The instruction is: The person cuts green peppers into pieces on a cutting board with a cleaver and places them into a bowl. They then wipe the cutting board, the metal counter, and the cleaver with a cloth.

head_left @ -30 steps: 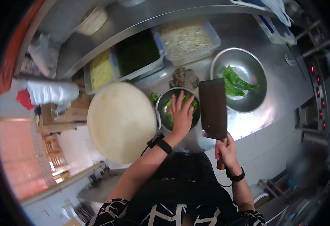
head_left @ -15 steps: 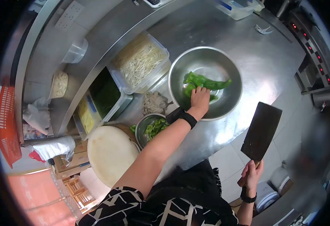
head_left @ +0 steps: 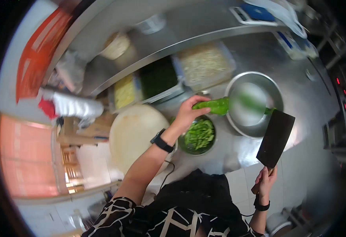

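My left hand [head_left: 189,112] is closed round a green pepper [head_left: 219,106], held between the small bowl and the large one. A cleaver [head_left: 276,138] is in my right hand [head_left: 266,181], its blade upright over the front right edge of the large steel bowl [head_left: 236,125]. Inside that bowl lies more green pepper [head_left: 252,103], blurred. Just below my left hand stands a smaller steel bowl full of cut green pepper pieces [head_left: 199,136]. To its left is a thick round chopping board [head_left: 131,130], its surface bare.
Along the back stand tubs of bean sprouts [head_left: 204,65], dark green strips [head_left: 159,81] and yellow shreds [head_left: 124,93]. A steel shelf [head_left: 173,43] overhangs them, carrying a scale [head_left: 244,16]. Equipment with red lights [head_left: 344,104] is at the right.
My left hand has lifted a green pepper out of the large bowl and moved left. My right hand still holds the cleaver. The view has turned, shifting the counter rightward.
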Demonstrator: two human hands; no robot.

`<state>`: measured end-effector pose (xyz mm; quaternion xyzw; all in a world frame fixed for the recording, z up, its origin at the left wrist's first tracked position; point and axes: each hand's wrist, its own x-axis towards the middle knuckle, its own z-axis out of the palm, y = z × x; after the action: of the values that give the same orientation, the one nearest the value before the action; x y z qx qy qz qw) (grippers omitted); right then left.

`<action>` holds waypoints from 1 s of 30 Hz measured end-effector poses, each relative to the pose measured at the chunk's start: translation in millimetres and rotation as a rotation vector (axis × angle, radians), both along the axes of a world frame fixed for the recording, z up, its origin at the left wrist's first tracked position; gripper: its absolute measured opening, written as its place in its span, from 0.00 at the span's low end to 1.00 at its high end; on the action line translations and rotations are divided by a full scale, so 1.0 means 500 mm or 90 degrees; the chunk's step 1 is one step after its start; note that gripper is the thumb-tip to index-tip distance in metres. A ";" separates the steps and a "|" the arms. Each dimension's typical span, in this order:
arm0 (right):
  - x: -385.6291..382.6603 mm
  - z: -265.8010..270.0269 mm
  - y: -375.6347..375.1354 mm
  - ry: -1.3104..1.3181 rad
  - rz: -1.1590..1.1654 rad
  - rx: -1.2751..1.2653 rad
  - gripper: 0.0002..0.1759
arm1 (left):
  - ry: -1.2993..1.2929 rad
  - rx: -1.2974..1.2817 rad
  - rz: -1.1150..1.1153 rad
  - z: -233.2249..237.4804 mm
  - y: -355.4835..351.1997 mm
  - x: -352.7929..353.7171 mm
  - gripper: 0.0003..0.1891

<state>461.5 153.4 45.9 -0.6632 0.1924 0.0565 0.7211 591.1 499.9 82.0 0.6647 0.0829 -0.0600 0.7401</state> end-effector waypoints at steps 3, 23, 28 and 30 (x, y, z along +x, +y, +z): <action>0.027 0.034 0.041 -0.043 0.134 0.004 0.05 | -0.079 -0.035 0.136 0.039 0.085 -0.177 0.16; -0.001 0.153 0.481 -0.056 0.922 -0.321 0.09 | -0.207 0.590 0.470 -0.058 0.236 -0.642 0.13; 0.010 0.170 0.481 -0.226 0.998 -0.368 0.11 | -0.254 0.639 0.294 -0.076 0.208 -0.614 0.20; 0.014 0.175 0.493 -0.246 1.003 -0.391 0.11 | -0.201 0.741 0.240 -0.067 0.220 -0.596 0.23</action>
<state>468.6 399.8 133.2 -0.7666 -0.4422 0.3711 0.2812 293.0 610.1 48.3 0.9332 0.1073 0.2255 0.2585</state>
